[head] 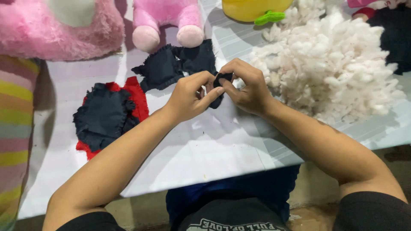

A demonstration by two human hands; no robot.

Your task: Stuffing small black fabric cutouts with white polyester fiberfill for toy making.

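Both forearms are seen nearest, reaching over the white table (pixel 205 158). A small dark fabric piece (pixel 223 78) is pinched between the fingertips of the left hand (pixel 190 96) and the right hand (pixel 248 87), all fingers curled closely around it; most of it is hidden, so its shape cannot be told. Just beyond lies a dark cloth shell (pixel 175 64). A navy-and-red fabric stack (pixel 109 115) is at left, white stuffing (pixel 334 68) at right.
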